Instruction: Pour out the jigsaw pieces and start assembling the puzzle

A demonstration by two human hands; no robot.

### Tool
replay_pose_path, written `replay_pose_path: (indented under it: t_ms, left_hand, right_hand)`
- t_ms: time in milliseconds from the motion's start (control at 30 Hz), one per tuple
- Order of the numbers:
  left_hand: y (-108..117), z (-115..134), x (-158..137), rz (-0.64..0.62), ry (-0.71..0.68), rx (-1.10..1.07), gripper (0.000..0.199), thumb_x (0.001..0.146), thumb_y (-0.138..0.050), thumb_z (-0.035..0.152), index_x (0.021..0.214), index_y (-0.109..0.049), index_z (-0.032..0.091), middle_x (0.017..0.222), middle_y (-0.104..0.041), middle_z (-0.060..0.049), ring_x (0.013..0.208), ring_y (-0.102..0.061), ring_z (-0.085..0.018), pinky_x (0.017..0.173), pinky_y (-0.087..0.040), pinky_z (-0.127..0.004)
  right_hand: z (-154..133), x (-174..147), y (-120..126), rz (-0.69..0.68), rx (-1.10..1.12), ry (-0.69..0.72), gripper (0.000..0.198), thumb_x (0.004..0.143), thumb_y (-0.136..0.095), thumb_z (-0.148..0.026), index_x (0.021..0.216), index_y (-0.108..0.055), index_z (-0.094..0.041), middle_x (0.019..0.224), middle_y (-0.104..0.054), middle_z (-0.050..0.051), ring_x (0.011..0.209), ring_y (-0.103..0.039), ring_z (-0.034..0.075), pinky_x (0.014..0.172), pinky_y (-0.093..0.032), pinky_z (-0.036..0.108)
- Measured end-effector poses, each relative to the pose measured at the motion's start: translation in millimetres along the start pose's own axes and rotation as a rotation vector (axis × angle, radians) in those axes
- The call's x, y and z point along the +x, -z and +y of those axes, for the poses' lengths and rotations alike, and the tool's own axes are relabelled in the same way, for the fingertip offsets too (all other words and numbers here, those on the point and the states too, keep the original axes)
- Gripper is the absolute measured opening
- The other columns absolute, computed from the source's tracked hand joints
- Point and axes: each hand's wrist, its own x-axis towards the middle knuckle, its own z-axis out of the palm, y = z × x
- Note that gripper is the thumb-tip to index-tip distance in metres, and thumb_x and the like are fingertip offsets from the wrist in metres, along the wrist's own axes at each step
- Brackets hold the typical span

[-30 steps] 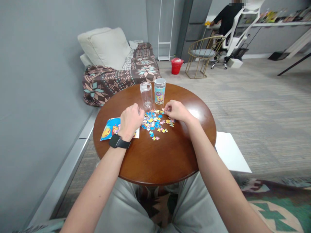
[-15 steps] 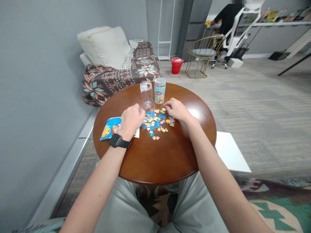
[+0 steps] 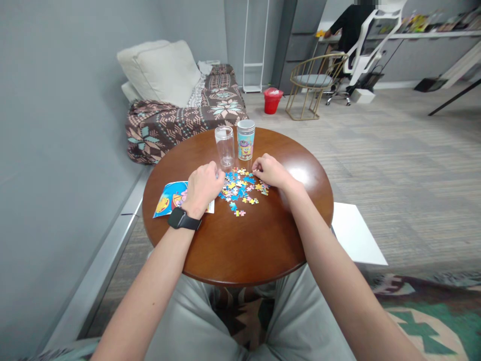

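Head view, clock read off the round brown table [image 3: 244, 250], 6 = wearer's edge. Puzzle pieces [image 3: 240, 186] lie loose in a heap just off table centre toward 12, mostly blue, yellow, pink; some overlap. At the heap's 6 side, a blue piece [image 3: 233, 206] and, nearer the wearer, a yellow-and-pink bit [image 3: 239, 213] sit apart from the main lot. Left hand [image 3: 205, 183] at 10 to 11, fingers curled down at the heap's 9 side; fingertips hidden, can't tell if anything is pinched. Black watch [image 3: 184, 219] on that wrist. Right hand [image 3: 272, 170] at 1 to 2, thumb and fingers drawn close at the heap's 1 edge; too small to tell whether a piece is between them. Picture sheet [image 3: 171, 198], blue with cartoon print, at 9, partly hidden behind left hand and wrist. Clear jar [image 3: 225, 148] upright just short of 12; printed jar [image 3: 245, 143] with a pale lid upright at 12, just beside it. Off table: patterned sofa [image 3: 180, 120] with cream cushion [image 3: 161, 72] at 11, red bin [image 3: 272, 102] between 12 and 1, gold chair [image 3: 313, 80] at 1, person in black top [image 3: 351, 27] beyond it.
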Motion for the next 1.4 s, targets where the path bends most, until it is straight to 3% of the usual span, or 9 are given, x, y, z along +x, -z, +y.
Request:
replay_pose_path:
  t_ms: [233, 333, 500, 700, 900, 1067, 1200, 1300, 1400]
  left_hand:
    - [1, 0, -1, -0.002, 0.007, -0.004, 0.024, 0.091, -0.037, 0.029, 0.087, -0.058, 0.018, 0.090, -0.070, -0.011, 0.084, -0.066, -0.027, 0.066, -0.039, -0.032]
    - [0, -1, -1, -0.004, 0.007, -0.002, 0.024, 0.092, -0.037, 0.029, 0.089, -0.059, 0.018, 0.092, -0.070, -0.011, 0.085, -0.065, -0.026, 0.067, -0.040, -0.032]
    - [-2, -2, -1, 0.000, -0.002, 0.003, 0.026, 0.092, -0.036, 0.030, 0.091, -0.059, 0.018, 0.093, -0.070, -0.011, 0.085, -0.065, -0.025, 0.068, -0.041, -0.032]
    - [0, -1, -1, -0.025, 0.009, -0.002, 0.026, 0.092, -0.036, 0.030, 0.091, -0.060, 0.018, 0.093, -0.070, -0.011, 0.085, -0.065, -0.025, 0.068, -0.041, -0.031]
    - [0, -1, -1, -0.019, -0.002, -0.006, 0.026, 0.092, -0.036, 0.029, 0.090, -0.060, 0.018, 0.089, -0.069, -0.012, 0.083, -0.066, -0.025, 0.069, -0.042, -0.032]
    - [1, -2, -1, -0.032, -0.022, 0.009, 0.025, 0.092, -0.036, 0.028, 0.087, -0.058, 0.018, 0.087, -0.069, -0.010, 0.081, -0.065, -0.024, 0.069, -0.041, -0.032]
    - [-1, -3, 0, -0.033, -0.054, 0.014, 0.023, 0.093, -0.035, 0.027, 0.088, -0.056, 0.018, 0.088, -0.068, -0.009, 0.082, -0.064, -0.022, 0.070, -0.041, -0.032]
    - [-5, -5, 1, -0.021, -0.097, 0.015, 0.019, 0.092, -0.037, 0.025, 0.089, -0.055, 0.018, 0.089, -0.067, -0.009, 0.084, -0.063, -0.022, 0.072, -0.041, -0.032]
    - [-10, -8, 1, -0.011, -0.135, 0.008, 0.019, 0.093, -0.036, 0.024, 0.088, -0.054, 0.019, 0.089, -0.067, -0.010, 0.085, -0.063, -0.023, 0.074, -0.041, -0.034]
  right_hand:
    - [-14, -2, 8, -0.043, 0.112, -0.020, 0.009, 0.076, -0.063, -0.009, 0.078, -0.069, -0.014, 0.076, -0.066, 0.002, 0.070, -0.060, 0.012, 0.069, -0.044, 0.022]
    - [-20, -3, 12, -0.086, 0.105, -0.037, 0.007, 0.077, -0.066, -0.020, 0.077, -0.070, -0.015, 0.074, -0.069, 0.002, 0.069, -0.061, 0.013, 0.066, -0.042, 0.021]
    - [-17, -2, 13, 0.037, 0.051, -0.053, 0.030, 0.091, -0.042, -0.019, 0.091, -0.071, -0.014, 0.090, -0.070, 0.008, 0.086, -0.063, 0.018, 0.079, -0.045, 0.026]
    - [2, -4, 7, 0.022, -0.082, -0.174, 0.028, 0.075, -0.054, -0.008, 0.097, -0.072, -0.012, 0.097, -0.066, 0.012, 0.093, -0.061, 0.022, 0.088, -0.046, 0.029]
    - [-4, -8, 12, 0.069, -0.130, -0.310, 0.029, 0.073, -0.057, -0.009, 0.096, -0.072, -0.016, 0.102, -0.063, 0.012, 0.095, -0.060, 0.024, 0.085, -0.047, 0.034]
    - [-20, -4, 6, 0.066, -0.080, -0.111, 0.030, 0.083, -0.046, -0.010, 0.094, -0.072, -0.017, 0.104, -0.062, 0.011, 0.103, -0.058, 0.024, 0.093, -0.045, 0.036]
    - [-32, -1, -5, -0.004, -0.039, 0.079, 0.032, 0.088, -0.045, -0.013, 0.111, -0.068, -0.017, 0.114, -0.063, 0.010, 0.109, -0.057, 0.023, 0.098, -0.043, 0.035]
    - [-37, -2, -7, 0.008, -0.047, 0.074, 0.035, 0.087, -0.046, -0.014, 0.116, -0.065, -0.015, 0.117, -0.062, 0.012, 0.110, -0.057, 0.024, 0.098, -0.043, 0.036]
    - [-36, -3, -7, 0.136, -0.108, -0.097, 0.039, 0.086, -0.046, -0.015, 0.120, -0.063, -0.015, 0.123, -0.058, 0.017, 0.113, -0.057, 0.029, 0.096, -0.044, 0.040]
